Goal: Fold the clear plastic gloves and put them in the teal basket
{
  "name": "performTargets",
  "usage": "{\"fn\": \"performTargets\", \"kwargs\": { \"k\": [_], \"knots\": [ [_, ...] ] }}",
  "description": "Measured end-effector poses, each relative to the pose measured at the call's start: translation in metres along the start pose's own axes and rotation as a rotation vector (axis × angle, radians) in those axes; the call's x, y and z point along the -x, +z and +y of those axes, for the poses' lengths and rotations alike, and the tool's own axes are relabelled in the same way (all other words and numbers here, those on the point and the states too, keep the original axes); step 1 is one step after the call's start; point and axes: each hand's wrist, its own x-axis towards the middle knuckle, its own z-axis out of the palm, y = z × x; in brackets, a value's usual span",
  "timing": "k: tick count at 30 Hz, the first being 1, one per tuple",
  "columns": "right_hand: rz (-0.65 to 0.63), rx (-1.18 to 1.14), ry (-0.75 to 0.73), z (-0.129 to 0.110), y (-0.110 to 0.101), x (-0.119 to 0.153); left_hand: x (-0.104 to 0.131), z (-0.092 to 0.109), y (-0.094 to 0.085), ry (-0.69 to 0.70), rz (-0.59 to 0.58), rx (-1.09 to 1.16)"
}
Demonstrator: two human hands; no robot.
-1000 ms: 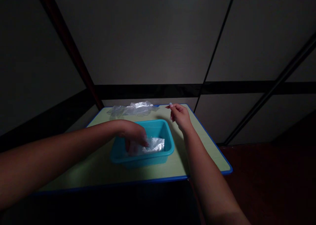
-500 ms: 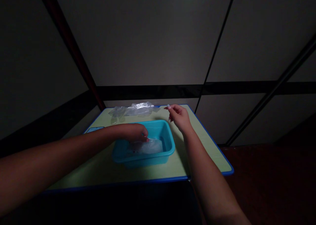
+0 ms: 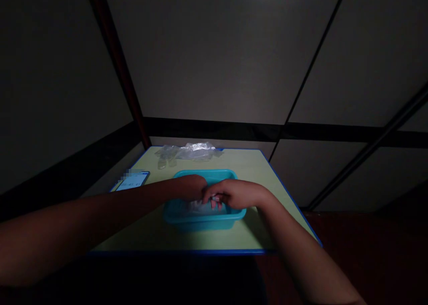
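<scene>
Both my hands reach into a turquoise plastic basin [image 3: 207, 224] on the table. A clear plastic bag [image 3: 199, 208] lies in the basin, its contents too dim to make out. My left hand [image 3: 193, 187] is closed over the bag from the left, its fingertips mostly hidden. From the right, my right hand [image 3: 238, 193] meets it over the basin. Its fingers are curled, with thumb and forefinger pressed together close to the left fingertips. Whatever small thing is between them, if anything, does not show.
Crumpled clear plastic [image 3: 197, 150] lies along the table's back edge. A phone [image 3: 133, 180] with a lit screen rests at the left, partly behind my left forearm. The pale table [image 3: 254, 162] has a blue edge and stands against panelled walls [image 3: 214, 64].
My right hand has come down from above the basin's back right corner into the basin, beside my left hand. My left hand stays at the bag. The view has shifted slightly.
</scene>
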Motion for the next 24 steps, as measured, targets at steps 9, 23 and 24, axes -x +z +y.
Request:
{"fn": "performTargets", "kwargs": {
  "k": [9,23,24],
  "knots": [
    [-0.417,0.361,0.123,-0.006,-0.002,-0.029,0.000,0.000,0.000,-0.050,-0.107,-0.093],
    [-0.496,0.356,0.088,0.000,0.009,-0.038,0.001,-0.002,-0.003,0.030,-0.184,-0.043],
    [-0.485,0.340,0.088,0.000,0.009,-0.038,0.001,-0.002,-0.004,0.029,-0.193,-0.038]
  ]
}}
